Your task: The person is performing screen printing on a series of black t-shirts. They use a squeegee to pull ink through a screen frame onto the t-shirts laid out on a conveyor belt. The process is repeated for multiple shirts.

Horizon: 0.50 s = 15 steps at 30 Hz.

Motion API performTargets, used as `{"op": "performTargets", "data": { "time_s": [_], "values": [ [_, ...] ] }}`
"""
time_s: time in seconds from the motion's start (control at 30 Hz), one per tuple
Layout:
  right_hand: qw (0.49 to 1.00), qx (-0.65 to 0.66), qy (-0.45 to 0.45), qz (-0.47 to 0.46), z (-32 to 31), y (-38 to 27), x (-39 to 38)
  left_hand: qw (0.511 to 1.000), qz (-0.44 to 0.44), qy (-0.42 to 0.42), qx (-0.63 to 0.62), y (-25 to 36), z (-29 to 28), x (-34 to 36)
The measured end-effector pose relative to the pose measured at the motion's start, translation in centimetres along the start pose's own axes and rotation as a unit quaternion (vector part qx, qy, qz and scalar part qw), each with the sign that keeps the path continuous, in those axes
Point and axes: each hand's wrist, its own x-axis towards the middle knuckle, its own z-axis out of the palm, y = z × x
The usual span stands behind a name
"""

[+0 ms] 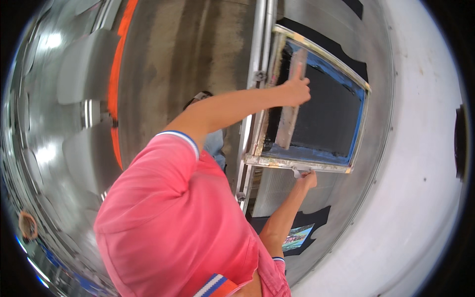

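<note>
My left hand [297, 90] grips a long, ink-smeared squeegee [288, 123] lying slanted over the left part of a screen frame [358, 131] with blue edging and dark ink inside. My right hand [309, 179] is at the frame's near edge, its fingers closed on a small pale metal piece [297, 173], which looks like a bracket or handle. Beneath and beyond the frame are dark fabric pieces [346, 54]. Another dark piece with a colourful printed panel [297, 235] lies on the metal surface beside my right forearm.
A metal rail [255, 44] runs along the frame's left side, above a concrete floor [163, 49] where a jeans-clad leg [214, 146] shows. At left are grey panels [81, 74] on a long station with an orange strip [113, 94]. A broad white surface [415, 208] curves along the right.
</note>
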Motion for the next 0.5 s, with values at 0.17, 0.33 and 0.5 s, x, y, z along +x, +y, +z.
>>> {"op": "performTargets", "data": {
  "time_s": [0.17,0.33,0.5],
  "values": [
    [0.956,-0.244,-0.116,-0.114,-1.6,-3.0,-0.6,0.995,-0.042,0.089,0.003,3.1,3.2,2.5],
    [0.795,-0.259,-0.292,-0.464,3.6,-7.5,-11.8,0.991,-0.038,0.124,0.017,6.6,3.8,3.6],
    [0.676,-0.414,-0.367,-0.488,11.8,-6.9,-14.4,0.966,-0.081,0.242,0.03,5.4,2.7,1.9]
  ]
}}
